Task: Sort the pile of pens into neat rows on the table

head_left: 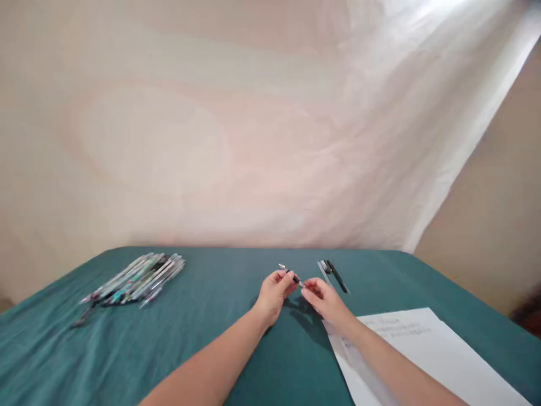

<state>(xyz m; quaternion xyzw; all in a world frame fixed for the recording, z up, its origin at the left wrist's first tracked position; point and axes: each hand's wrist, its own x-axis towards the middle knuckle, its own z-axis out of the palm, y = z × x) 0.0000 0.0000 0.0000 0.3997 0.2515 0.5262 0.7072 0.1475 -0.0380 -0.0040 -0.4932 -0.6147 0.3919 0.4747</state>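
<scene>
Above the green tablecloth, my left hand (pixel 274 294) pinches a slim pen (pixel 296 279) with a dark middle and a shiny pale end pointing up and to the left. The fingertips of my right hand (pixel 324 299) close on the pen's lower right end. Both hands share the pen, which tilts down to the right. Fine details of its parts are too blurred to make out. My right forearm crosses over some white paper (pixel 422 349) with handwritten lines near its top.
At the left lies a bundle of several pens (pixel 137 279), with one dark item (pixel 83 317) by its near end. Beyond my right hand are a few black and grey pens (pixel 336 275). A pale cloth (pixel 253 141) hangs behind the green-covered table (pixel 203 338).
</scene>
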